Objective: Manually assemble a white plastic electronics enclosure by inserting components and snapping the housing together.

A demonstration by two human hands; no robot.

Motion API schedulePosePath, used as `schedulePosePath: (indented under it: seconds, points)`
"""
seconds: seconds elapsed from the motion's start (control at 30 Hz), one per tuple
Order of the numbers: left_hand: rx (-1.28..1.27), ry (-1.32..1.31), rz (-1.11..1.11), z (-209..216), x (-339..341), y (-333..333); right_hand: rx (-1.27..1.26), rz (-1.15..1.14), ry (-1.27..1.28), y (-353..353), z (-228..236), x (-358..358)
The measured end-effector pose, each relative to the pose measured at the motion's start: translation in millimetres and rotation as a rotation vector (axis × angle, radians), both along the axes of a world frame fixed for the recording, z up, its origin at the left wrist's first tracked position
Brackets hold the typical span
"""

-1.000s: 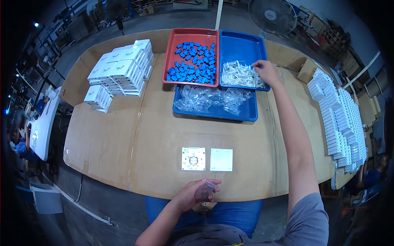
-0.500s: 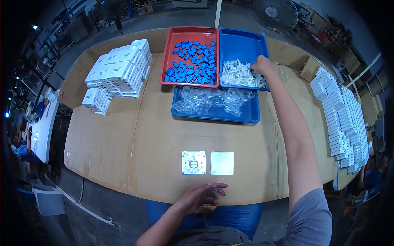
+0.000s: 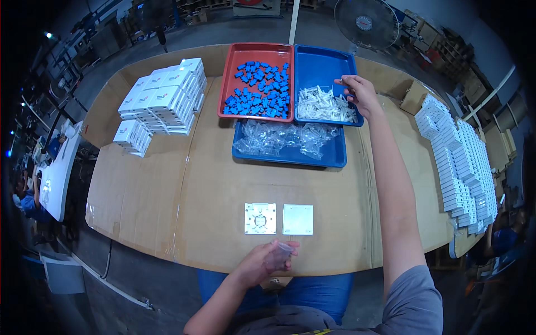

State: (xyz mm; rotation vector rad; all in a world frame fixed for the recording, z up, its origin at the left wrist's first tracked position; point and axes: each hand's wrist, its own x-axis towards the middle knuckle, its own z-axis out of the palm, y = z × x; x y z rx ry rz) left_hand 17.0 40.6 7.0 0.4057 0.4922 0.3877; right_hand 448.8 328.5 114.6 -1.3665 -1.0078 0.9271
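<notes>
My left hand point(image 3: 265, 263) is closed around a small clear plastic bag point(image 3: 277, 256) near the table's front edge. My right hand point(image 3: 362, 94) reaches out over the right rim of a blue tray point(image 3: 324, 64), its fingertips pinched together; what sits between them is too small to make out. In that tray lies a heap of slender white pieces point(image 3: 322, 105). Just beyond my left hand, a square white plate with a round cut-out pattern point(image 3: 260, 218) lies beside a plain square white plate point(image 3: 298, 219).
A red tray point(image 3: 232, 67) holds blue plastic pieces point(image 3: 259, 84). In front, a lower blue tray point(image 3: 279, 162) holds clear plastic bags point(image 3: 285, 138). White boxes are stacked at left point(image 3: 159, 97); more stacks stand at right point(image 3: 460, 162). A fan point(image 3: 365, 23) stands behind the table.
My right hand has risen off the heap of white pieces toward the tray's right rim. In my left hand the clear bag now shows more fully. The view has shifted slightly.
</notes>
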Motion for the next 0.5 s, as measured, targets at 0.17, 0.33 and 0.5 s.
schedulePosePath:
  seconds: [0.17,0.33,0.5]
  points:
    - [-0.017,-0.033,0.205,-5.2,11.2,3.8,0.058,0.041,-0.053,-111.8,-13.3,-52.2]
    - [-0.032,-0.117,0.218,1.0,8.7,9.1,-0.162,0.135,-0.023,-246.1,-57.1,-145.7]
    - [0.040,0.039,0.217,10.4,6.6,-2.4,-0.099,0.137,0.117,-306.7,-61.6,-200.8]
